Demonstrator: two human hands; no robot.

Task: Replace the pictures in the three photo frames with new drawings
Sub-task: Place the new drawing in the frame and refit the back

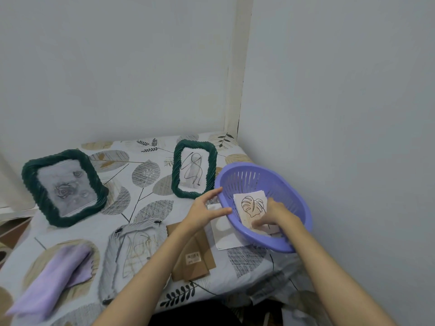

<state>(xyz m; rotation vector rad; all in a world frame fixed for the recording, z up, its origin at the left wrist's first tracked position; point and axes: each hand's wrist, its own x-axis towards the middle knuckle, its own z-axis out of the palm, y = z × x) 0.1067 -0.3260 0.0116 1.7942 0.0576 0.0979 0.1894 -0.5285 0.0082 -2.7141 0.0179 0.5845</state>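
Two hands at the purple basket (pixel 295 198): I steady its rim with my left hand (pixel 205 209), fingers spread loose, so my right hand (pixel 274 216) can pinch the leaf drawing (pixel 250 205) inside for the face-down frame (pixel 135 252).

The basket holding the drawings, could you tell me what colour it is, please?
Lilac purple basket, shown in the head view.

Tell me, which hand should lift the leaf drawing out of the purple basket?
Probably the right hand: its fingers already rest on the leaf drawing inside the purple basket. The left hand is outside, at the rim.
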